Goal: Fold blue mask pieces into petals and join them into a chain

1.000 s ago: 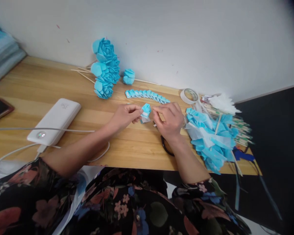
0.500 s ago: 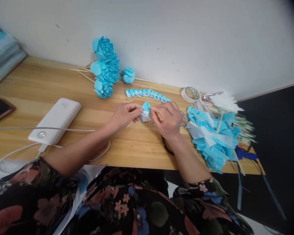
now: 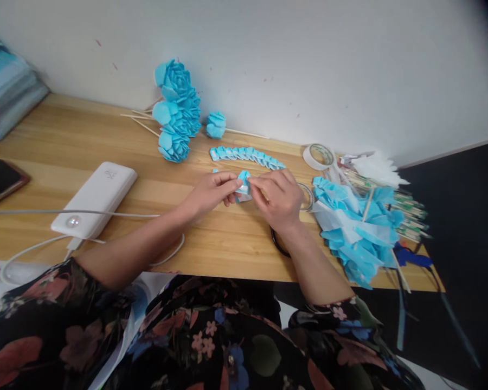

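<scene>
Between my two hands is a small folded blue paper petal (image 3: 244, 187) with a white strip across it. My left hand (image 3: 217, 190) pinches its left side between thumb and fingers. At its right edge, the thumb and fingertips of my right hand (image 3: 278, 196) are closed on the same piece. Just beyond my hands, an arched row of folded blue petals (image 3: 246, 155) lies on the wooden table (image 3: 215, 244). A roll of clear tape (image 3: 307, 197) sits partly hidden behind my right hand.
Finished blue paper flowers (image 3: 177, 111) on sticks lie by the wall, with a smaller blue flower (image 3: 216, 125) beside them. A wide tape roll (image 3: 319, 156) and a heap of blue petals (image 3: 358, 227) are at right. A white power bank (image 3: 95, 197) and phone (image 3: 2, 181) lie at left.
My left thumb has moved further over the face of the blue petal, covering more of it. My right hand keeps its pinch; the whole view has shifted slightly.
</scene>
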Demonstrator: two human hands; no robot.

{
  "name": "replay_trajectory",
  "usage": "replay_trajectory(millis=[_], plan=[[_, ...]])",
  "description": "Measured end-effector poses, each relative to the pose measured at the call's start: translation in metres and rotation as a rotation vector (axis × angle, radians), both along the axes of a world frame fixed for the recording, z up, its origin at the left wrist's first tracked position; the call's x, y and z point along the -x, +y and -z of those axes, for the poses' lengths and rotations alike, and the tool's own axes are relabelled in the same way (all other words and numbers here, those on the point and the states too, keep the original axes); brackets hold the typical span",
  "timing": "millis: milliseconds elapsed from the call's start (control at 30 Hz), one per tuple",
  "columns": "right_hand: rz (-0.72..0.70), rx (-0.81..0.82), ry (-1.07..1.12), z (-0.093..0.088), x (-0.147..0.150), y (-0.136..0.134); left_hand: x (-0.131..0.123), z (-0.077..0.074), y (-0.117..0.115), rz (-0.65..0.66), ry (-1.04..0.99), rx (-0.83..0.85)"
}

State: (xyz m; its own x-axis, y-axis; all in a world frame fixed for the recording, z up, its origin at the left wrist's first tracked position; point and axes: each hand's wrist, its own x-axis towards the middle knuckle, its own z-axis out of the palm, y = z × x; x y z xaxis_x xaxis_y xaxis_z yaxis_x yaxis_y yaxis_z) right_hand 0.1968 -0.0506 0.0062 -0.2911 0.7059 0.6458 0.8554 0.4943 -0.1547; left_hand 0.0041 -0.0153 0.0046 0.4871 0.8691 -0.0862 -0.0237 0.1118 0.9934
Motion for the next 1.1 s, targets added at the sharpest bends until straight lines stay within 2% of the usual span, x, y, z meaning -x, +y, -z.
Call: replay_trajectory(millis=[300,500,633,767,867,967,1100], plan=[[-0.04,0.021,-0.016,0.0027,-0.0037,-0.0002,0.0008,0.0035,0.0003,-0.045,-0.005,0.004],[-0.136,0.005,-0.023,-0.0017,-0.0052,-0.0007,0.0,0.0053,0.0001,-0.063,-0.012,0.015],[-0.133,0.056,-0.014,-0.0036,-0.0042,-0.0018,-0.0001,0.0066,0.0008,-0.093,-0.027,0.042],[-0.052,0.155,0.18,0.0003,-0.0046,0.0003,0.0012,0.006,0.0018,-0.093,-0.024,0.045],[-0.02,0.325,0.439,0.0049,-0.007,0.0035,0.0021,0.0041,0.0018,-0.073,0.009,0.003],[-0.124,0.493,0.662,0.0063,-0.0079,0.0048,0.0023,0.0029,0.0015,-0.062,0.046,-0.034],[-0.241,0.655,0.789,0.0031,-0.0031,0.0031,0.0013,0.0036,0.0017,-0.055,0.059,-0.095]])
